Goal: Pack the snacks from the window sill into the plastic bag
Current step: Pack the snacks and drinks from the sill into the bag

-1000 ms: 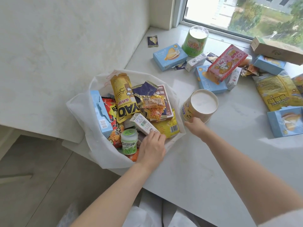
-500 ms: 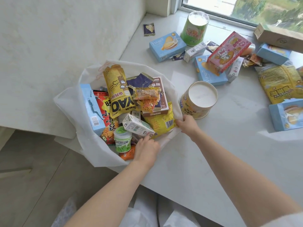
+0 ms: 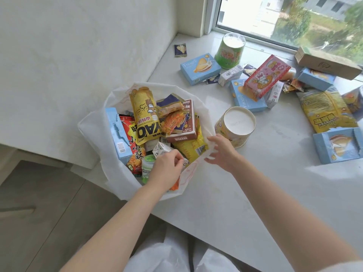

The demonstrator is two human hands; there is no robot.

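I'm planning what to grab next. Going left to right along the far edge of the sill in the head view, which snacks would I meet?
Small dark sachet → blue Ynoge biscuit box → green paper tub → pink rabbit box → brown cardboard box.

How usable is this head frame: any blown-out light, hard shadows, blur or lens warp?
Head view: daylight blows out the window; bright patches and soft shadows fall on the sill; wide-angle bends the wall edge; right hand fingers slightly smeared; snack labels in the plastic bag readable.
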